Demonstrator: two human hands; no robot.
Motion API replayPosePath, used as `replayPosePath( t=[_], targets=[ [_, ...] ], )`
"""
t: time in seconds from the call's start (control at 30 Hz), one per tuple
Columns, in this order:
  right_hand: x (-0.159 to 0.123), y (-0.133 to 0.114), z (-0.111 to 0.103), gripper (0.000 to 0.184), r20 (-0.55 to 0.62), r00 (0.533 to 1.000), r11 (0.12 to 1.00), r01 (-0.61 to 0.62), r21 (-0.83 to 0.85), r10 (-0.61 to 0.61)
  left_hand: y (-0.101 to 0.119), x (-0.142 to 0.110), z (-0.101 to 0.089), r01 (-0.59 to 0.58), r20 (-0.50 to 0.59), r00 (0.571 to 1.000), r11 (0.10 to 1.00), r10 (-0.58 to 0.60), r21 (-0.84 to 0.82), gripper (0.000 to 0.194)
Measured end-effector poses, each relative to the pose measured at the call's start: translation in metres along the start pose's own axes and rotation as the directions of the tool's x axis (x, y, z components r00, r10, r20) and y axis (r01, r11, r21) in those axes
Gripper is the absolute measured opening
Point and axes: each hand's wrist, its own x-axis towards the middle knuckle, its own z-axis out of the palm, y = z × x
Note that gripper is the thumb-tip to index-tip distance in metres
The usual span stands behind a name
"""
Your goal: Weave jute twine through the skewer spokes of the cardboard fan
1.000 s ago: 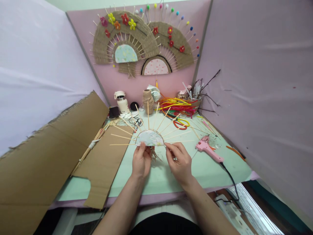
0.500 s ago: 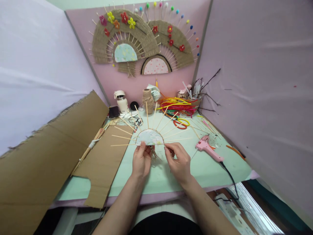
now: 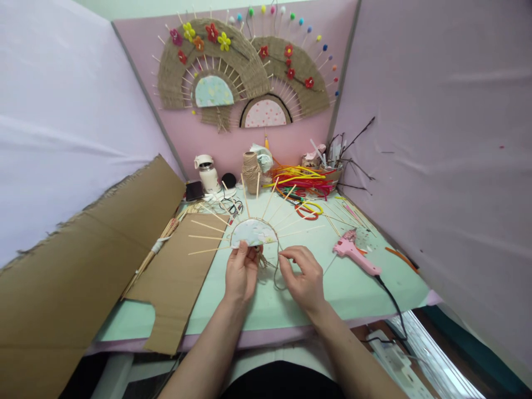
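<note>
My left hand (image 3: 243, 271) grips the lower edge of a half-round fan base (image 3: 253, 231), its thumb on the pale blue patterned face. Thin wooden sticks (image 3: 208, 226) fan outward from the curved rim. A loose bundle of twine ends (image 3: 262, 259) hangs below the base, beside the left fingers. From the base's right corner a strand of twine (image 3: 277, 271) drops in a loop. My right hand (image 3: 302, 272) pinches this strand between thumb and forefinger, just right of the base and apart from it.
A pink glue gun (image 3: 357, 255) lies at the right with its cord over the table edge. Cardboard (image 3: 178, 271) lies at the left. Behind are a twine spool (image 3: 251, 172), scissors (image 3: 310, 209), pipe cleaners (image 3: 299, 180) and a white bottle (image 3: 208, 174). Finished fans (image 3: 211, 41) hang on the backboard.
My right hand has drawn slightly down from the base's right corner, and the twine loop now shows between them. The fan base has tilted a little, its left sticks lower.
</note>
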Motion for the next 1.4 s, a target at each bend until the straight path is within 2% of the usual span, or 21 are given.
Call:
replayPosePath(
  t=[0.13,0.23,0.33,0.4,0.57,0.87,1.4],
  targets=[
    [0.0,0.0,-0.008,0.005,-0.102,0.993,0.991,0.037,-0.131,-0.051,-0.001,-0.001,0.0,-0.002,0.025,1.0,1.0,0.002,-0.01,0.024],
    [0.002,-0.007,-0.013,0.029,-0.161,0.976,0.979,0.118,-0.165,-0.145,-0.001,-0.004,0.0,0.017,0.071,0.997,1.0,-0.019,0.024,0.025],
    [0.004,-0.017,-0.012,0.052,-0.119,0.968,0.969,0.207,-0.133,-0.223,-0.001,-0.006,-0.001,0.018,0.094,0.995,0.997,-0.025,0.074,0.029],
    [0.005,-0.022,-0.009,0.059,-0.084,0.964,0.963,0.241,-0.12,-0.252,-0.001,-0.007,-0.002,0.007,0.097,0.995,0.995,-0.017,0.098,0.028],
    [0.006,-0.023,-0.006,0.059,-0.055,0.962,0.957,0.26,-0.126,-0.269,-0.003,-0.009,-0.003,-0.013,0.116,0.993,0.988,-0.005,0.154,0.028],
    [0.004,-0.022,-0.007,0.053,-0.046,0.973,0.963,0.218,-0.156,-0.228,-0.003,-0.011,0.0,-0.035,0.128,0.992,0.982,0.011,0.183,0.029],
    [0.005,-0.021,-0.013,0.055,-0.089,0.974,0.968,0.194,-0.162,-0.21,-0.006,-0.013,-0.001,-0.091,0.176,0.983,0.969,0.05,0.229,0.026]
  ],
)
